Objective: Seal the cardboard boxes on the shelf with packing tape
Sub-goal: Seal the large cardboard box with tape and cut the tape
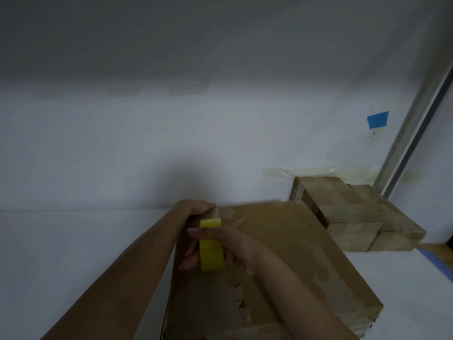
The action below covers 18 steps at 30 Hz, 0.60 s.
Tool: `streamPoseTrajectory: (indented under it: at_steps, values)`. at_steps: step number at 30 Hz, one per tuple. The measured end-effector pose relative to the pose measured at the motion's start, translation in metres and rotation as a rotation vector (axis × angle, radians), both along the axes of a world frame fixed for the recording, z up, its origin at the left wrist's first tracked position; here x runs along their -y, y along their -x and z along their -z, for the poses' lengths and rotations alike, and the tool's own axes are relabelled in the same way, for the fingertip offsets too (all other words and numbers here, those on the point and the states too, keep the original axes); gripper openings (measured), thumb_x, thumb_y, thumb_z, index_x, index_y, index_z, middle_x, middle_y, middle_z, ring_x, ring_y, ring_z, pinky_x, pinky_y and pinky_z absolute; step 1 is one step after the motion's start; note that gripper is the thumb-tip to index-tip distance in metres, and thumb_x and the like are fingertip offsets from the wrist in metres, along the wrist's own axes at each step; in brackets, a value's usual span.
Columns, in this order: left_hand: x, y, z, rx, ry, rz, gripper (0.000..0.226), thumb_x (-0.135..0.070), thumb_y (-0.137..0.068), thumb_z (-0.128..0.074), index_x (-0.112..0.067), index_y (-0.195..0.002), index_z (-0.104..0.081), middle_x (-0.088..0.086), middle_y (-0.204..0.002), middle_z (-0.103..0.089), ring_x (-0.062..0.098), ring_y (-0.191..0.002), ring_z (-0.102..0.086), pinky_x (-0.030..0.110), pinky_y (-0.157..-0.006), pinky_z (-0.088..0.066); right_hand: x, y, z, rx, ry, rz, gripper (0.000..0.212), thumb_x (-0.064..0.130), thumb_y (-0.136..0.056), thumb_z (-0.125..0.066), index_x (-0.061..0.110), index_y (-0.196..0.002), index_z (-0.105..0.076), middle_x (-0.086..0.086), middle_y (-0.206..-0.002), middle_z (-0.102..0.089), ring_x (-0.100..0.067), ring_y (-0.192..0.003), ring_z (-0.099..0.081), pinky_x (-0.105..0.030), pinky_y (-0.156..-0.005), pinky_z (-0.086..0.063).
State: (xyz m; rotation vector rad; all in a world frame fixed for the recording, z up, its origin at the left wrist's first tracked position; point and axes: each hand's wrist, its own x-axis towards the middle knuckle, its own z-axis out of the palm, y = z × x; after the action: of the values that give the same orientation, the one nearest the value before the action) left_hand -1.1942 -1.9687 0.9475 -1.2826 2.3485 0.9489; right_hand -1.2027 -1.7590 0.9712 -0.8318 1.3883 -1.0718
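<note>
While the left hand [196, 206] pins the tape end at the far edge of the box [282, 261], lower centre, right hand [228, 249] fingers clamp the roll [211, 245], the strip barely begun, two boxes [355, 212] at right already taped.

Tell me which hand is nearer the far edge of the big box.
Left. The left hand grips the big box at its far edge; the right hand holds the yellow tape roll closer to the person.
</note>
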Motion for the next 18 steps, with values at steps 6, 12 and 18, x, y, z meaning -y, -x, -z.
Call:
streamPoseTrajectory:
  at_steps: [6, 12, 18]
  values:
    - [0.009, 0.004, 0.009, -0.107, 0.009, -0.021, 0.055, -0.049, -0.102, -0.042, -0.009, -0.137, -0.054, 0.014, -0.141, -0.054, 0.031, -0.124, -0.055, 0.041, -0.106, -0.044, -0.002, 0.0, -0.001, 0.003, -0.004, -0.007, 0.071, 0.057, -0.07, -0.076, 0.001, -0.114, -0.068, -0.017, -0.111, -0.071, -0.032, -0.109, -0.066, -0.048, -0.107, -0.043]
    - [0.012, 0.005, 0.023, -0.466, 0.207, -0.082, 0.013, -0.027, -0.083, -0.077, -0.016, -0.09, -0.074, 0.002, -0.094, -0.071, 0.023, -0.097, -0.067, 0.036, -0.089, -0.055, 0.003, -0.002, -0.001, -0.015, -0.02, 0.034, 0.083, 0.061, -0.058, -0.083, 0.006, -0.118, -0.066, -0.018, -0.116, -0.068, -0.034, -0.11, -0.065, -0.05, -0.106, -0.044]
    - [0.007, 0.0, 0.025, -0.534, 0.286, 0.019, 0.025, -0.042, -0.084, -0.075, -0.022, -0.067, -0.074, -0.003, -0.067, -0.068, 0.016, -0.07, -0.064, 0.033, -0.07, -0.053, 0.003, -0.005, -0.005, 0.002, -0.026, 0.046, 0.088, 0.058, -0.057, -0.085, 0.001, -0.121, -0.063, -0.021, -0.116, -0.068, -0.036, -0.111, -0.064, -0.051, -0.106, -0.043]
